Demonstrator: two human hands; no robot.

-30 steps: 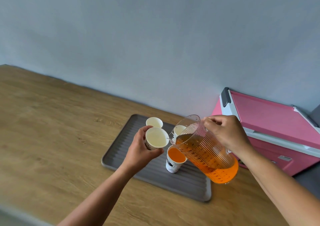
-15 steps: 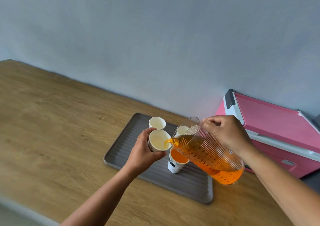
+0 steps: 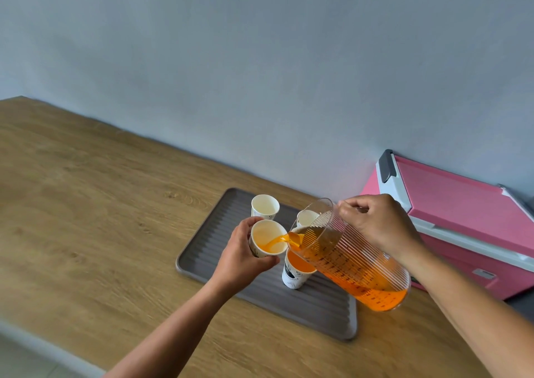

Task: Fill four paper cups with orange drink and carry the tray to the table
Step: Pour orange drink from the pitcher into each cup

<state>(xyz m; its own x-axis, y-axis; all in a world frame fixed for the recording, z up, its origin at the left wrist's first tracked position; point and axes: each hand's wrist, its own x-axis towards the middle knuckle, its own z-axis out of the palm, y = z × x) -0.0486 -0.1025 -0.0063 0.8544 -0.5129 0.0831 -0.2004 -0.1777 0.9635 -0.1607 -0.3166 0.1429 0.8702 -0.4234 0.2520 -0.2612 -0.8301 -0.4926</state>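
Observation:
My left hand grips a white paper cup held above the grey ribbed tray. My right hand holds a clear ribbed pitcher of orange drink, tilted left. An orange stream runs from its spout into the held cup. A filled cup stands on the tray just under the pitcher. An empty cup stands at the tray's far side, and another cup shows behind the pitcher's rim, its inside partly hidden.
The tray lies on a wooden counter against a grey wall. A pink and white cooler box sits to the right, close behind my right hand. The counter's near edge runs along the lower left.
The pitcher has tipped further toward the held cup, and orange drink now flows into it. Earlier the cup was empty, with liquid only reaching the spout.

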